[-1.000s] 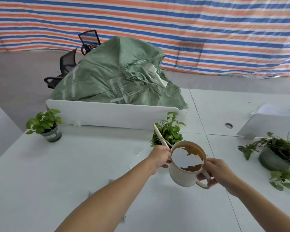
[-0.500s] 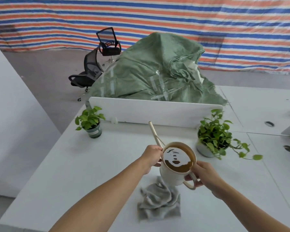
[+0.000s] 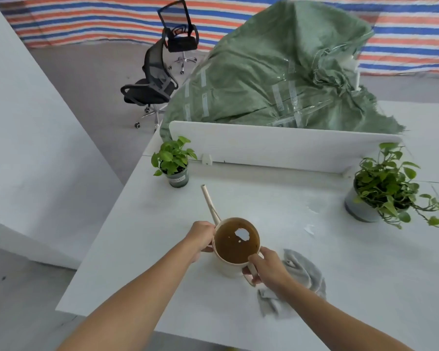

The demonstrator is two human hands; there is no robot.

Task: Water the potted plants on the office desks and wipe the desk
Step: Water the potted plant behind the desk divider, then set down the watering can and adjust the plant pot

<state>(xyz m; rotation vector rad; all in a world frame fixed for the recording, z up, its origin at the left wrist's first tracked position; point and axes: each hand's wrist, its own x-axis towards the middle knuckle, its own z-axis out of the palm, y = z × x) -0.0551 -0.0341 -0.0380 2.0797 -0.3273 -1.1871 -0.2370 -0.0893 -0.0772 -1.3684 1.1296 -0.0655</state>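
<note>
Now, step: carrying the watering can (image 3: 235, 249) toward a pot; judged as the watering phase, with no wiping yet.
Watering can: over the near middle of the table (image 3: 142, 249), between both grips; filled high with brown water; cannot tell whether resting on the surface or held just above it.
Spout (image 3: 209, 203): long and thin, angled up and away, roughly toward the small potted plant (image 3: 174, 160).
Left grip (image 3: 202, 235): curled against the can's left side at the spout root, bracing the body.
Right grip (image 3: 266, 264): wrapped round the handle on the near right side.
Small potted plant: far left corner, just in front of the partition (image 3: 276, 145); well apart from the can.
Large potted plant (image 3: 380, 188): far right, with stems trailing over the table.
Cloth (image 3: 304, 272): crumpled, just right of the can, partly under the right forearm.
Method: keep level in transit, given the high fill; bring the spout tip over the soil before tilting; tilt slowly from the handle, steadying with the left; aim at soil, not leaves.
Risk: slop over the rim; drips on the table, to be left for the cloth.
</note>
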